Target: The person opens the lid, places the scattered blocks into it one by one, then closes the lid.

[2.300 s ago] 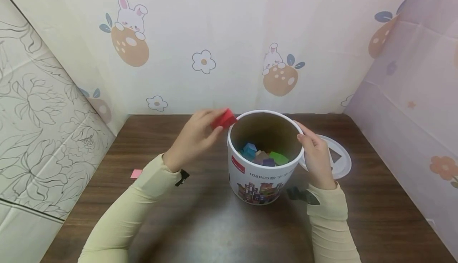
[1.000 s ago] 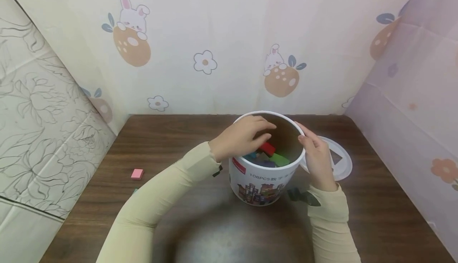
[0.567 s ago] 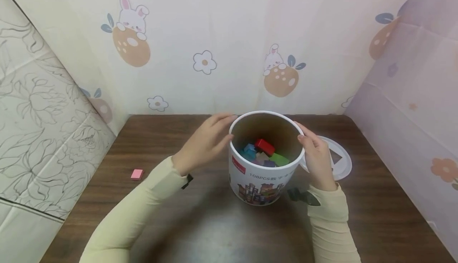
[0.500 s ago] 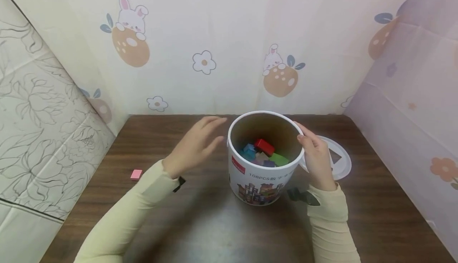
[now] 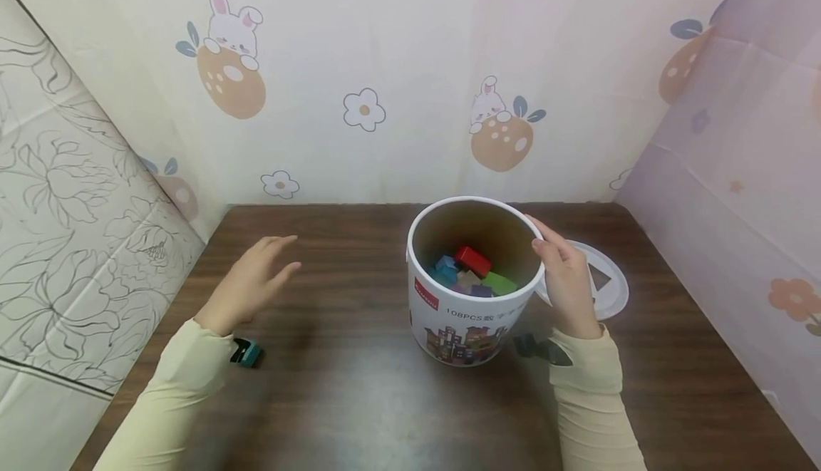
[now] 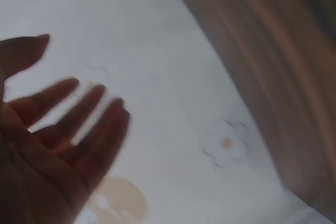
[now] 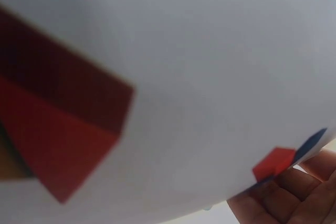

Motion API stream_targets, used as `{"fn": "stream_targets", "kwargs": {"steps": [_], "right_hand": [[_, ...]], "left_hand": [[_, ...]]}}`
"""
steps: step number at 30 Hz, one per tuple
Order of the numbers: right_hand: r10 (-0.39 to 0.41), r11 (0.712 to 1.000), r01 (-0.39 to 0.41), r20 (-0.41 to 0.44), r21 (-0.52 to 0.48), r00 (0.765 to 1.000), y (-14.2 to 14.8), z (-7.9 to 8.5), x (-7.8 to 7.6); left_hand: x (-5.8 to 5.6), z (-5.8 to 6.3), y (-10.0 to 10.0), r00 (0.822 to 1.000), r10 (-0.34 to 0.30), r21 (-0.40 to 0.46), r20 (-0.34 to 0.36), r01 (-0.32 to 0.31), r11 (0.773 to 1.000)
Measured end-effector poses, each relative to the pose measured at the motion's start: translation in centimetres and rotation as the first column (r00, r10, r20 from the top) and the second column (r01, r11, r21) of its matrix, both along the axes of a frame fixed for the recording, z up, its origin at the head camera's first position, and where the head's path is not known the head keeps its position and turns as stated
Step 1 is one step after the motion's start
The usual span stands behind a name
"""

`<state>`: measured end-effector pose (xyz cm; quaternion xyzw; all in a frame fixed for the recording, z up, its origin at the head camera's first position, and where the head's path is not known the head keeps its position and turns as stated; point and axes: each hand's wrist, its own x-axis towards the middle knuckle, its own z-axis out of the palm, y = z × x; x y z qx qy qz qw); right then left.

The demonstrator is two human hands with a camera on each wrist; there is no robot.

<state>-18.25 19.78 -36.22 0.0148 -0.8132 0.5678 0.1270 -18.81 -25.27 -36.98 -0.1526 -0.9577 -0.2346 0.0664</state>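
My left hand [image 5: 249,284] hovers over the left side of the table, fingers extended and nothing in them; in the left wrist view the open palm [image 6: 47,171] shows too. Partly behind that wrist lies a teal block [image 5: 252,355]. My right hand [image 5: 567,286] grips the right rim of a white printed bucket [image 5: 474,325]. Inside the bucket rest a red block [image 5: 473,261], blue blocks [image 5: 444,270], a green block [image 5: 499,283] and others. The right wrist view is filled by the bucket's wall [image 7: 210,77], with my fingers at its edge.
A white lid [image 5: 617,287] with shaped cut-outs lies on the brown wooden table [image 5: 359,400], right of the bucket and partly behind my right hand. A patterned curtain [image 5: 410,150] hangs along the table's far edge.
My left hand lowered a red block into the bucket, let go, and came back out to the left. The pink block seen earlier is now hidden behind that arm. My right hand stays on the rim.
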Motion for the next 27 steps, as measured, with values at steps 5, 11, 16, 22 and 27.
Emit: {"fn": "stream_targets", "kwargs": {"steps": [5,11,16,22,27], "right_hand": [[-0.002,1.000,0.002,-0.003,-0.004,1.000,0.0,-0.1,0.0],[-0.003,1.000,0.003,-0.010,-0.003,1.000,0.0,0.0,0.0],[-0.003,1.000,0.003,-0.013,-0.005,1.000,-0.1,0.0,0.1],[-0.005,1.000,0.005,-0.009,-0.004,1.000,-0.1,0.0,0.0],[-0.002,1.000,0.002,-0.003,-0.006,1.000,0.0,0.1,0.0]], "left_hand": [[0.5,-1.4,-2.7,0.983,0.145,-0.075,0.111,-0.137,0.988],[0.9,-3.3,-4.7,0.949,0.215,-0.160,0.230,-0.181,0.970],[1.2,-4.6,-5.7,0.911,0.254,-0.212,0.325,-0.192,0.958],[1.1,-5.6,-6.0,0.916,0.221,-0.209,0.333,-0.157,0.965],[1.1,-6.3,-6.0,0.928,0.211,-0.189,0.305,-0.159,0.969]]}}
